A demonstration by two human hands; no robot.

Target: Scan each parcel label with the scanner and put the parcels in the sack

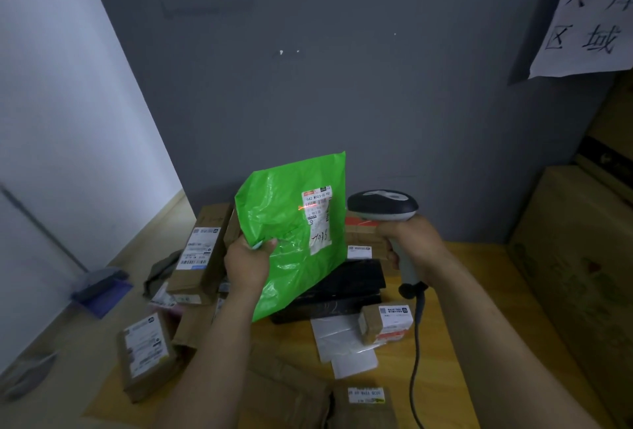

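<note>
Though turned face-on to the camera, cannot be read in its fine print: white label [318, 219] on the green parcel [294, 233], with only large digits at the top and a handwritten scrawl lower down standing out. Covers part of a black parcel [346, 288] lying flat on the table [479, 291] behind and beneath the green parcel, and screens most of the brown boxes stacked at the far edge. Cuts off both forearms at the bottom of the view, likewise a brown package [363, 411] nearest the camera. Cannot make out the dim grey shapes on the floor at the left. Holds the green parcel upright and clear of the table with the left hand [246, 264], pinching its lower left edge, one fingertip on the front, remaining fingers hidden behind the plastic. Wraps the right hand [411, 243] round the grey handle of the scanner [383, 206], fingers curled tight, dark head aimed leftward at the label from just beside the parcel's right edge. Throws a thin red line [308, 207] across the upper part of the label. Trails a dark cable [416, 360] from the handle's base down over the table and out of the bottom edge. Shows also a small taped box [387, 322] beside the cable, a long brown box [202, 250] to the left, tall cartons [575, 257] at the right.
</note>
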